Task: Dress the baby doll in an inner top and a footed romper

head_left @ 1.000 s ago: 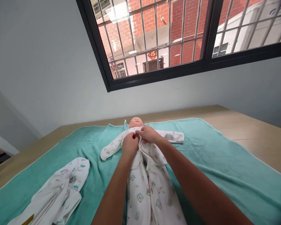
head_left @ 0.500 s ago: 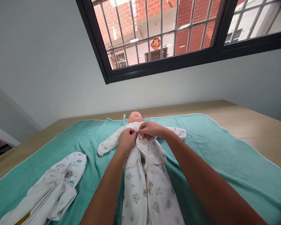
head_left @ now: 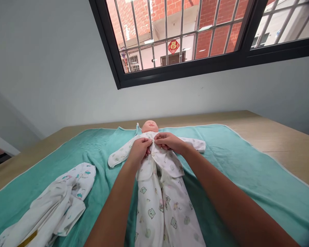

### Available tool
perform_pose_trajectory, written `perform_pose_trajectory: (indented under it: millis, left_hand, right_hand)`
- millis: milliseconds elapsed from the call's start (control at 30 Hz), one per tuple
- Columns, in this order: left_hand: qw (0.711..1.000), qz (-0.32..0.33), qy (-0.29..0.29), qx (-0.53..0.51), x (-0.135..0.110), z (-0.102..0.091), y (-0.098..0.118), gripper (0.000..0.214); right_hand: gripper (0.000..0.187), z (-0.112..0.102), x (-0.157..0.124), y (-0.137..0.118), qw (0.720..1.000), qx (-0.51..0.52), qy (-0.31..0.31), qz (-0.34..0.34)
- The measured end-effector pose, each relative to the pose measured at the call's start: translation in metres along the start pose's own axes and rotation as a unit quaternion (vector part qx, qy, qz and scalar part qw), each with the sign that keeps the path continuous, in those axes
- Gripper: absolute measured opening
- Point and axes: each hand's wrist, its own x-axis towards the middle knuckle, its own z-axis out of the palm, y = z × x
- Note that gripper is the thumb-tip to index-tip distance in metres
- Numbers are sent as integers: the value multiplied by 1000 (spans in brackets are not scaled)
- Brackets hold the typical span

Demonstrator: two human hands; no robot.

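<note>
A baby doll lies on its back, dressed in a white printed baby shirt with long sleeves spread to both sides. White printed baby pants cover its legs. At the upper chest my left hand pinches one front edge of the shirt, fingers closed. My right hand pinches the opposite edge beside it, with a small gap between the fingertips. A button shows on the shirt front just below the hands. Whatever lies right under the fingers is hidden.
A teal blanket is spread over the wooden table beneath the doll. At the left lies a crumpled white printed baby garment. Behind the table stand a pale wall and a dark-framed window with metal bars.
My hands have drawn slightly apart at the shirt's front; before, their fingertips met. The head view has shifted a little. The doll and the loose garment lie as before.
</note>
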Motion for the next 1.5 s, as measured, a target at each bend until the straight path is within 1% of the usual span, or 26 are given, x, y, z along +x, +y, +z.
perform_pose_trajectory:
  millis: [100, 200, 300, 367, 433, 533, 633, 733, 833, 967, 1100, 1267, 1500]
  left_hand:
    - [1000, 2, 0, -5, 2, 1, -3, 17]
    - [1000, 19, 13, 7, 5, 3, -8, 17]
    - [998, 46, 33, 41, 9, 6, -12, 18]
    - [994, 62, 48, 73, 12, 6, -14, 18]
    - [991, 73, 63, 97, 13, 6, -15, 18]
    - [990, 73, 75, 98, 14, 6, -15, 18]
    - [993, 61, 65, 79, 12, 6, -15, 18]
    - [996, 49, 51, 60, 10, 5, -14, 16]
    - [997, 39, 50, 36, 9, 5, -13, 16]
    - [998, 32, 48, 21, 9, 6, -13, 18]
    - [999, 21, 32, -6, 8, 5, -13, 18]
    - [999, 13, 1, -44, 9, -1, -13, 21]
    - [997, 14, -12, -70, 10, -3, -13, 22]
  right_hand:
    - [21, 2, 0, -1, 1000, -8, 3, -8]
    - [24, 4, 0, -3, 1000, -28, 4, -12]
    - [32, 5, -1, -6, 999, -43, -3, -13]
    - [34, 6, -2, -6, 999, -51, -2, -13]
    - [32, 6, -2, -7, 999, -52, 11, -13]
    - [31, 8, -1, -7, 998, -57, 34, -1]
    - [35, 11, 2, -8, 994, -92, 56, 15]
    - [32, 12, 4, -7, 990, -116, 75, 21]
    - [30, 12, 4, -3, 994, -74, 74, 11]
    - [27, 10, 3, 2, 998, -3, 67, -22]
    - [26, 11, 4, 2, 996, -4, 81, -38]
    - [29, 13, 2, -4, 996, -28, 77, -46]
    - [30, 13, 4, 1, 994, 3, 86, -61]
